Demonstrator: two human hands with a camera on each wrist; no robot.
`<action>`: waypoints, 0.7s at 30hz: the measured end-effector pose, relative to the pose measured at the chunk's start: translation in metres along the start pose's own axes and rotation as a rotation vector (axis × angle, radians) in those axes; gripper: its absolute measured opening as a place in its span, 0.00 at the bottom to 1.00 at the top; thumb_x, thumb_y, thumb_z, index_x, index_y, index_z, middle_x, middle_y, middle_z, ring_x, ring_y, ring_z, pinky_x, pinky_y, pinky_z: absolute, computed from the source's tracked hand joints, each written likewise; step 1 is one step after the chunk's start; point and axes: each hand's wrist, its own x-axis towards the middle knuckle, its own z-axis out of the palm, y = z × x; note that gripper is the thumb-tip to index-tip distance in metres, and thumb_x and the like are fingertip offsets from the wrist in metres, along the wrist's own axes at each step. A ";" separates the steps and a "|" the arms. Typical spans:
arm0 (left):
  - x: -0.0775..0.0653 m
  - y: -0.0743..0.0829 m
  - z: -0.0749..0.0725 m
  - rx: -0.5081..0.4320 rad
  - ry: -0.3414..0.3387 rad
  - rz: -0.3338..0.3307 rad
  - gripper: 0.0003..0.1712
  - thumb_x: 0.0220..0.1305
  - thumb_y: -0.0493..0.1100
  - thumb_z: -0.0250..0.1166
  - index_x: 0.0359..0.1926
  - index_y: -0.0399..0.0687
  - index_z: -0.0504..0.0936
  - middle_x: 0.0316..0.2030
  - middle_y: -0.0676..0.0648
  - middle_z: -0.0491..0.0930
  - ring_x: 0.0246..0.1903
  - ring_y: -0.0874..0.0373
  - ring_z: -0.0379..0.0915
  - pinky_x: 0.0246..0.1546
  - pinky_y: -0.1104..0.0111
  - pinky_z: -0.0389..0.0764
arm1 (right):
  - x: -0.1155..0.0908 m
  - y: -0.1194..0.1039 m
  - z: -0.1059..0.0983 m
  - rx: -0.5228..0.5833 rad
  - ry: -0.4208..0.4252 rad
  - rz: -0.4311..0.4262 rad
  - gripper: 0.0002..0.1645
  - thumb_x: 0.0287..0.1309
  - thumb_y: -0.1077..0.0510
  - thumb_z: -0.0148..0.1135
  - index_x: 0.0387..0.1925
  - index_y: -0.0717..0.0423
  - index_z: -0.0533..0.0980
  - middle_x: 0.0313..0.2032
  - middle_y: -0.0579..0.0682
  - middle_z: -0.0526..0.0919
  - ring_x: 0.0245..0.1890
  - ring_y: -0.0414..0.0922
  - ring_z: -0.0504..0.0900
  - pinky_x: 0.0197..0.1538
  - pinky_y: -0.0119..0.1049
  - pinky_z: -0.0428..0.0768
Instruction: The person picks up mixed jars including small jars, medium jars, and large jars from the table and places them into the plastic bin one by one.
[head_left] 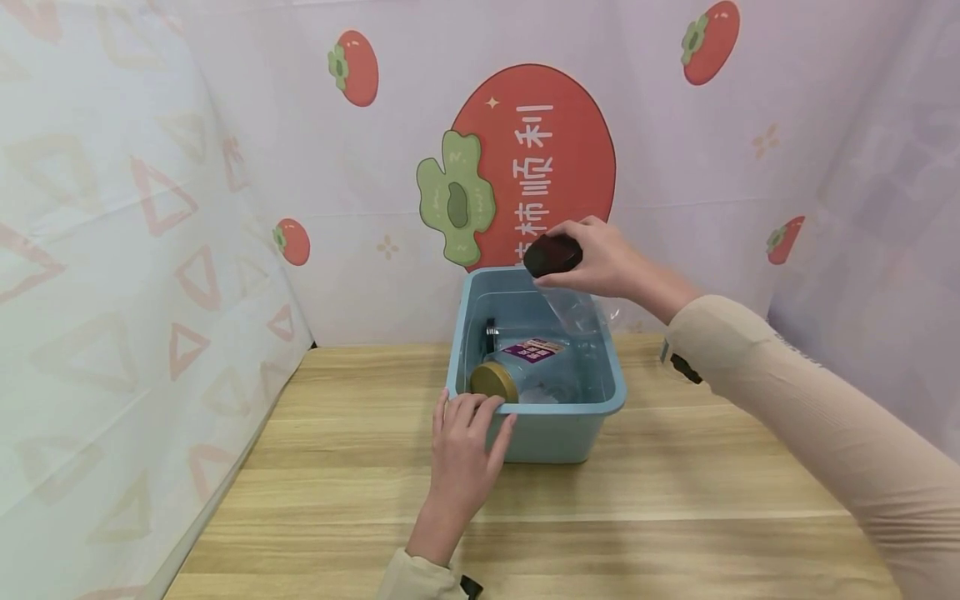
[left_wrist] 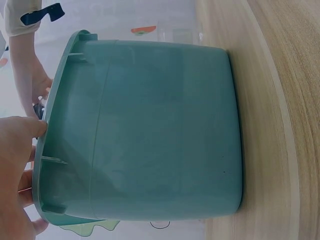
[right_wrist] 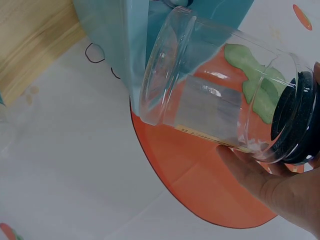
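My right hand (head_left: 609,260) grips a clear plastic jar (right_wrist: 210,95) by its black lid (head_left: 552,256). The jar is tilted, base lowest, over the right side of a blue plastic bin (head_left: 555,409). With its fingers over the near rim and the thumb outside, my left hand (head_left: 463,442) holds the bin. Inside the bin lies a clear jar with a gold lid (head_left: 493,381) and a purple label (head_left: 534,350). Beyond it, a dark and silver lid (head_left: 491,335) shows at the left wall; what it belongs to is hard to make out.
The bin stands on a wooden table (head_left: 337,483). A curtain printed with persimmons (head_left: 360,183) hangs close behind it, another curtain (head_left: 135,275) to the left. A clear container (left_wrist: 181,36) is on the table beyond the bin, mostly hidden.
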 end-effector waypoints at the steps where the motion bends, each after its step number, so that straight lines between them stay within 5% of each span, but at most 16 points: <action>1: 0.000 0.000 0.000 0.000 0.001 0.000 0.15 0.64 0.45 0.76 0.48 0.43 0.87 0.44 0.45 0.84 0.50 0.49 0.77 0.66 0.38 0.72 | 0.000 0.000 0.001 0.002 -0.002 0.001 0.46 0.58 0.46 0.79 0.71 0.61 0.71 0.61 0.64 0.74 0.61 0.59 0.71 0.55 0.58 0.84; 21: 0.000 0.000 0.000 0.000 0.000 -0.003 0.15 0.64 0.45 0.76 0.48 0.43 0.87 0.44 0.45 0.84 0.50 0.49 0.78 0.67 0.38 0.72 | 0.008 -0.003 0.018 0.019 -0.017 0.005 0.47 0.56 0.47 0.80 0.71 0.60 0.71 0.62 0.64 0.73 0.61 0.59 0.71 0.56 0.57 0.84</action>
